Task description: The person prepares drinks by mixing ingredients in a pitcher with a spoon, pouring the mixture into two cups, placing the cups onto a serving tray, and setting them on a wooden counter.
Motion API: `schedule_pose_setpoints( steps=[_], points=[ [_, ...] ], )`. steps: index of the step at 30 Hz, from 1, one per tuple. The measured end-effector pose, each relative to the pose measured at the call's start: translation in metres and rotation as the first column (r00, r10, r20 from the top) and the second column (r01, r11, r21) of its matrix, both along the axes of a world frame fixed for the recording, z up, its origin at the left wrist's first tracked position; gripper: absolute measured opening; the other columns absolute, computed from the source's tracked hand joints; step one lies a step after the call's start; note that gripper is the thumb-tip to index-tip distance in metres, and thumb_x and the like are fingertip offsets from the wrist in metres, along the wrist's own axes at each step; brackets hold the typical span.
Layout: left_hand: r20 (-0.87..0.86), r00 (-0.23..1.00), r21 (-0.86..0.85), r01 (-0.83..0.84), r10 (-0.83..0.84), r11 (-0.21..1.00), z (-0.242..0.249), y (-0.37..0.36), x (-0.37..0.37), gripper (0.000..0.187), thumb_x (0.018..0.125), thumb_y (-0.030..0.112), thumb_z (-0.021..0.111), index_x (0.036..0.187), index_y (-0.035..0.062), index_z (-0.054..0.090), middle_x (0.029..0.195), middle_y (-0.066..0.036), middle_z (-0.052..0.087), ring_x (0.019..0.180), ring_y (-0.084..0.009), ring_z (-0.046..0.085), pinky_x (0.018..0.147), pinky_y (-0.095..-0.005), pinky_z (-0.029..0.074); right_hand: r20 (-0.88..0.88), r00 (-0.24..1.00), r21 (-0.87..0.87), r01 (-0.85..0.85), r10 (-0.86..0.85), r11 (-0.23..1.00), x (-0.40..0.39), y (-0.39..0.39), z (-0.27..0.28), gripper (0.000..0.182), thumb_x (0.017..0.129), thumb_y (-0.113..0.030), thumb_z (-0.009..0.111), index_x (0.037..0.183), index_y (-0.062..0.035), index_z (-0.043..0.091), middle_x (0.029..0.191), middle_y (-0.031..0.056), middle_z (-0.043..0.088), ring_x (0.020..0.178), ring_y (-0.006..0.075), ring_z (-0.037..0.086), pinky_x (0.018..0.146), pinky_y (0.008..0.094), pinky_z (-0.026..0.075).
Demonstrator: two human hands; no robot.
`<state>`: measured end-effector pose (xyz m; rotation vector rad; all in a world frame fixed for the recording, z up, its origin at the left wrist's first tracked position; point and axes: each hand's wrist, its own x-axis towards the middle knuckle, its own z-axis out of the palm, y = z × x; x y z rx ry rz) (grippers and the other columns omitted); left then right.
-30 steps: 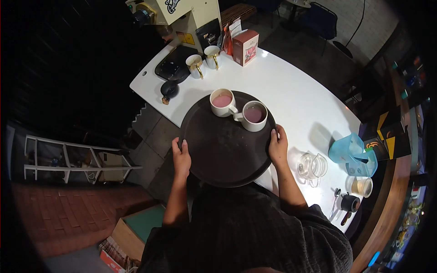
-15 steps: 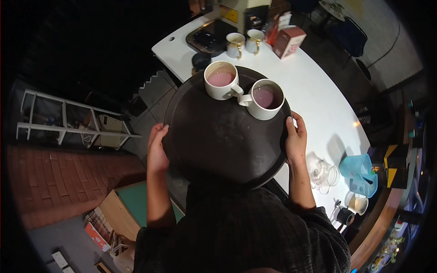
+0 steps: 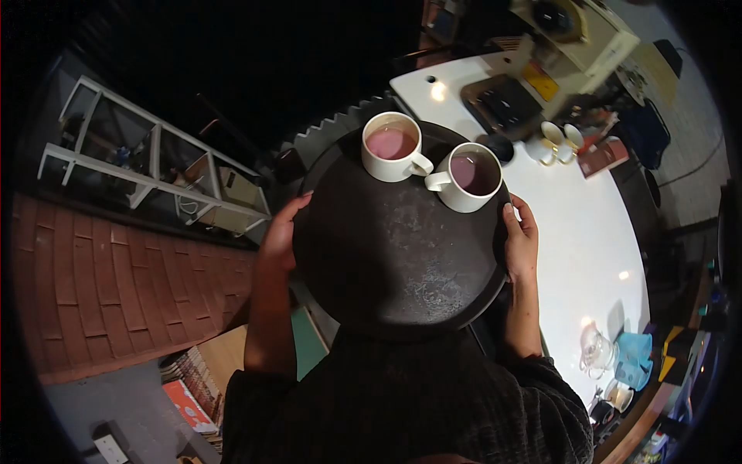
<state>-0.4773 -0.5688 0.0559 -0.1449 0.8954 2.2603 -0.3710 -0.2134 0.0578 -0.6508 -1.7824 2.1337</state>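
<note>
A round dark tray (image 3: 371, 247) is held level in front of my body. My left hand (image 3: 280, 236) grips its left rim, and my right hand (image 3: 522, 238) grips the right rim with the thumb on top. Near the tray's far edge stand two white mugs, both upright. The left mug (image 3: 382, 168) holds a pink liquid; the right mug (image 3: 464, 203) holds a darker purplish one. Their handles point toward each other, close together.
A white counter (image 3: 583, 255) curves along the right, bearing a black appliance (image 3: 502, 104), gold-handled cups (image 3: 545, 147), a red box (image 3: 603, 158), a glass pitcher (image 3: 595, 352) and a blue container (image 3: 634, 359). Left are a white rack (image 3: 154, 166) and a brick wall (image 3: 116, 286).
The view has turned left, so the counter and its items appear farther right and more of the brick wall shows. Both hands still hold the tray, with the mugs on it.
</note>
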Motion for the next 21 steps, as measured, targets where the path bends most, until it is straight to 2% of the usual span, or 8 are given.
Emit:
schedule_pose_setpoints(
  steps=[3, 5, 7, 13, 17, 19, 20, 21],
  points=[
    [0.035, 0.994, -0.054, -0.102, 0.104, 0.993, 0.007, -0.035, -0.026, 0.037, 0.097, 0.027, 0.045, 0.126, 0.0047, 0.052, 0.120, -0.010, 0.060, 0.107, -0.0220, 0.059, 0.095, -0.0369, 0.046, 0.030, 0.999, 0.009, -0.046, 0.046, 0.999, -0.048, -0.039, 0.002, 0.028, 0.097, -0.016, 0.051, 0.120, -0.0004, 0.054, 0.101, 0.0071, 0.064, 0.090, 0.0106, 0.059, 0.079, 0.0245, 0.046],
    [0.057, 0.986, -0.084, -0.152, 0.157, 0.985, 0.010, -0.055, -0.047, 0.038, 0.097, 0.028, 0.045, 0.127, 0.0045, 0.051, 0.121, -0.011, 0.059, 0.109, -0.0227, 0.058, 0.096, -0.0378, 0.046, 0.040, 0.997, 0.115, -0.073, 0.068, 0.991, -0.083, -0.057, -0.001, 0.028, 0.096, -0.017, 0.052, 0.119, -0.0004, 0.055, 0.100, 0.0052, 0.064, 0.089, 0.0098, 0.058, 0.078, 0.0234, 0.046],
    [0.133, 0.980, 0.059, -0.156, 0.148, 0.986, 0.010, -0.072, -0.071, 0.041, 0.098, 0.030, 0.045, 0.129, 0.0037, 0.049, 0.126, -0.013, 0.056, 0.113, -0.0252, 0.057, 0.099, -0.0400, 0.044, 0.034, 0.995, 0.096, -0.100, 0.097, 0.990, -0.121, -0.069, -0.008, 0.027, 0.096, -0.017, 0.053, 0.118, -0.0007, 0.056, 0.099, 0.0041, 0.064, 0.089, 0.0094, 0.057, 0.079, 0.0227, 0.045],
    [0.103, 0.985, 0.192, -0.158, 0.140, 0.969, -0.002, -0.103, -0.166, 0.044, 0.097, 0.028, 0.044, 0.131, 0.0010, 0.047, 0.130, -0.015, 0.054, 0.117, -0.0285, 0.054, 0.102, -0.0424, 0.041, 0.031, 0.979, 0.092, -0.204, 0.202, 0.975, -0.254, -0.095, -0.016, 0.026, 0.096, -0.018, 0.053, 0.116, -0.0020, 0.057, 0.094, 0.0057, 0.065, 0.084, 0.0092, 0.059, 0.077, 0.0226, 0.046],
    [0.103, 0.964, 0.092, -0.254, 0.245, 0.963, 0.001, -0.115, -0.246, 0.041, 0.097, 0.025, 0.043, 0.128, -0.0008, 0.050, 0.127, -0.016, 0.056, 0.112, -0.0292, 0.057, 0.099, -0.0405, 0.043, 0.002, 0.961, 0.040, -0.277, 0.277, 0.960, -0.356, -0.098, -0.022, 0.026, 0.096, -0.017, 0.053, 0.117, -0.0030, 0.056, 0.089, 0.0061, 0.067, 0.080, 0.0098, 0.060, 0.072, 0.0223, 0.046],
    [0.171, 0.982, 0.373, -0.138, 0.079, 0.917, -0.008, -0.129, -0.289, 0.041, 0.096, 0.024, 0.043, 0.128, -0.0001, 0.050, 0.127, -0.017, 0.056, 0.115, -0.0292, 0.056, 0.098, -0.0423, 0.045, 0.017, 0.947, 0.006, -0.322, 0.321, 0.947, -0.400, -0.098, -0.011, 0.025, 0.097, -0.016, 0.052, 0.117, -0.0021, 0.056, 0.090, 0.0067, 0.066, 0.081, 0.0096, 0.059, 0.073, 0.0221, 0.046],
    [0.135, 0.984, 0.267, -0.146, 0.113, 0.952, -0.002, -0.131, -0.313, 0.041, 0.097, 0.027, 0.043, 0.127, 0.0003, 0.052, 0.125, -0.017, 0.057, 0.114, -0.0292, 0.057, 0.097, -0.0417, 0.047, -0.006, 0.948, 0.049, -0.319, 0.319, 0.947, -0.423, -0.100, -0.012, 0.025, 0.097, -0.016, 0.051, 0.117, -0.0015, 0.056, 0.092, 0.0064, 0.066, 0.082, 0.0096, 0.059, 0.074, 0.0221, 0.046],
    [0.135, 0.985, 0.259, -0.136, 0.104, 0.956, 0.006, -0.128, -0.335, 0.041, 0.097, 0.027, 0.043, 0.127, 0.0003, 0.052, 0.125, -0.017, 0.057, 0.114, -0.0292, 0.057, 0.097, -0.0417, 0.047, -0.023, 0.948, 0.086, -0.314, 0.317, 0.946, -0.445, -0.100, -0.014, 0.025, 0.097, -0.016, 0.051, 0.116, -0.0010, 0.057, 0.093, 0.0061, 0.065, 0.082, 0.0096, 0.059, 0.075, 0.0221, 0.045]
  ],
)
